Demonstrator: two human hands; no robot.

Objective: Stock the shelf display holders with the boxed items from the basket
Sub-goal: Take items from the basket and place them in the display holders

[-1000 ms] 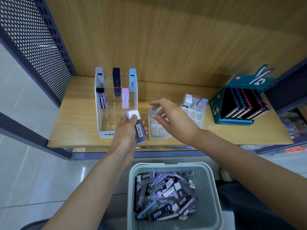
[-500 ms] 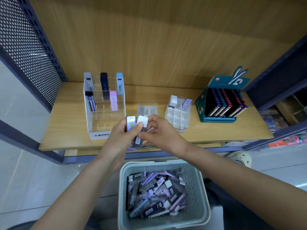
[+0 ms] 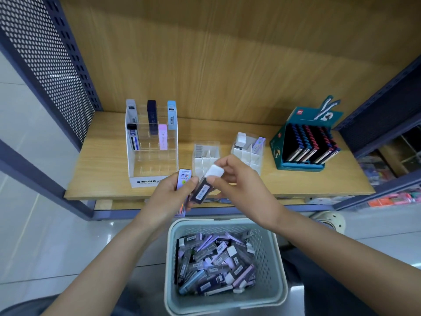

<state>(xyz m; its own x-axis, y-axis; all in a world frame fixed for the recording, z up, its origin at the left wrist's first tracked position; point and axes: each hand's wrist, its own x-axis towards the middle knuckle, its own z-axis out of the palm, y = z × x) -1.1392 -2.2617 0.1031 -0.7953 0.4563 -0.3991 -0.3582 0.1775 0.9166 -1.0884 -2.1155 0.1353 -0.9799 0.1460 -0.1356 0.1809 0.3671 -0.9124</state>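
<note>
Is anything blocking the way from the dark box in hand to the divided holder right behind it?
Nothing visible does. The dark box, pinched at its white cap by the right hand and gripped by the left hand, is held in front of the divided holder, whose top is open.

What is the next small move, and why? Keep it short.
Probably the right hand, pinching the white cap of the dark box, should pull it free of the left hand, which also holds a lilac box, and carry it to the clear divided holder just behind.
</note>
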